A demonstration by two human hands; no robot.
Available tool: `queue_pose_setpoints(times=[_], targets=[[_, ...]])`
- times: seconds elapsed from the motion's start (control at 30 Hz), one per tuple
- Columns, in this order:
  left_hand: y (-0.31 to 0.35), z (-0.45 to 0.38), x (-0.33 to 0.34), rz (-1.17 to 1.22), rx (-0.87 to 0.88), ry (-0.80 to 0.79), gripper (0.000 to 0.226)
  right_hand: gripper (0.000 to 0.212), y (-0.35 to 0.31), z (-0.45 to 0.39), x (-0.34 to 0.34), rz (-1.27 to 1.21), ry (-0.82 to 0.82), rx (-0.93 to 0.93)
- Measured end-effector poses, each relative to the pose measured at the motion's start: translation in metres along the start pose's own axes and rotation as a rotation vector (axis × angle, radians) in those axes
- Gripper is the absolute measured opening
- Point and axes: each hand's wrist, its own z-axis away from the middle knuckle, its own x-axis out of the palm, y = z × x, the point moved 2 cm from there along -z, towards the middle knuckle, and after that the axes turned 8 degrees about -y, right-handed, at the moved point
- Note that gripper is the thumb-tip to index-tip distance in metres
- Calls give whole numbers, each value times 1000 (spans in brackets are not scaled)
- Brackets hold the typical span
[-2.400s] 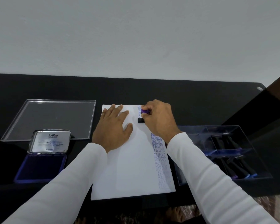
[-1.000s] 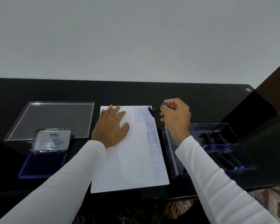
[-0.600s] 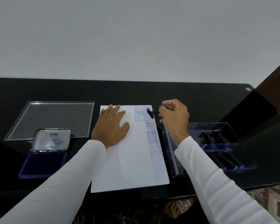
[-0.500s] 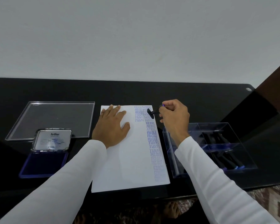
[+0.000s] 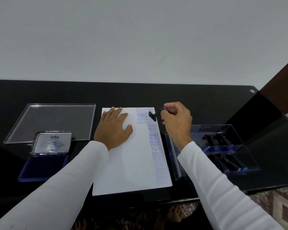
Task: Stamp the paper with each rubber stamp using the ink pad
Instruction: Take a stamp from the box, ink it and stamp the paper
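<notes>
Two hands: left hand (image 5: 113,128) flat on paper (image 5: 131,163), right hand (image 5: 176,118) pinching tilted rubber stamp (image 5: 154,115).

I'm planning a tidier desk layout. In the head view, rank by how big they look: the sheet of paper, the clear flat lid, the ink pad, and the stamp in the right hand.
1. Sheet of paper
2. Clear flat lid, though it lies farther back, so the gap is unsure
3. Ink pad, open
4. Stamp, held by the right hand
</notes>
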Motion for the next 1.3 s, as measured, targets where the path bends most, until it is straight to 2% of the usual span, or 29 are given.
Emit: queue_pose_setpoints(times=[0.2,0.33,0.43,0.6,0.73,1.03,1.17,1.3], targets=[[19,4,-10,40,-26,37,59,17,-6,17,-17,-55,49,-23],[55,19,-11,138,-53,100,53,17,-5,32,-40,-74,82,-19],[82,36,-4,175,-8,87,52,16,-3,45,-58,-58,109,-9],[117,65,9,203,60,55,51,12,6,63,-87,74,131,17],[130,77,18,191,82,41,48,13,20,71,-97,253,83,1],[135,82,38,120,104,53,42,11,26,72,-103,594,-39,-51],[134,82,41,97,102,64,42,11,23,71,-100,725,-40,-70],[134,81,43,81,96,65,44,12,24,65,-96,750,-24,-74]])
